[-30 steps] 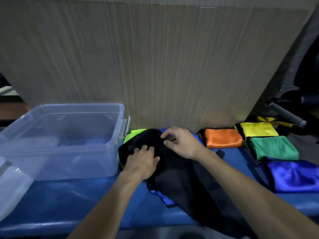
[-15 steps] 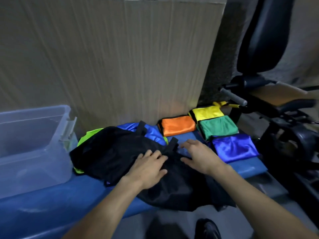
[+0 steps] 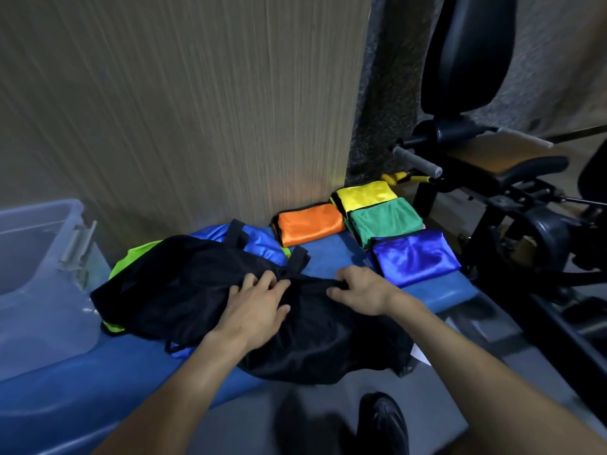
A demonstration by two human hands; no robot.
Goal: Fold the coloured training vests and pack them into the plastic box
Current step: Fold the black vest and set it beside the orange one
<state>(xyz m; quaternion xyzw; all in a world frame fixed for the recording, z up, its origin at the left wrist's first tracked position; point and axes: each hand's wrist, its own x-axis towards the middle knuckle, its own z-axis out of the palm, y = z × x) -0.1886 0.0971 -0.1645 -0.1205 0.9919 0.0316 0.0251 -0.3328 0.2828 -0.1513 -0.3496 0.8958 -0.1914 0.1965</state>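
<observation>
On the far right of the blue bench [image 3: 331, 254], orange [image 3: 310, 224], yellow [image 3: 364, 193], green [image 3: 384, 220] and blue [image 3: 414, 259] vests are lying folded, none yet sitting in the plastic box [image 3: 39, 257] at the left, while a black vest [image 3: 184, 287] is sprawling mid-bench over a lime vest [image 3: 131, 257] and another blue one [image 3: 259, 247]. Left hand [image 3: 256, 307] is pressing flat and relaxed on it; the right hand's [image 3: 361, 290] grip is pinching its far edge. Its near hem is drooping over the bench's near edge, and bare bench between heap and folded stack is offering, I judge, folding room.

No lettering, label, brand mark or number could be read anywhere in the view. The folded coloured vests [image 3: 384, 221], the black vest [image 3: 197, 290] and the clear plastic box [image 3: 39, 257] showed plain surfaces only.
</observation>
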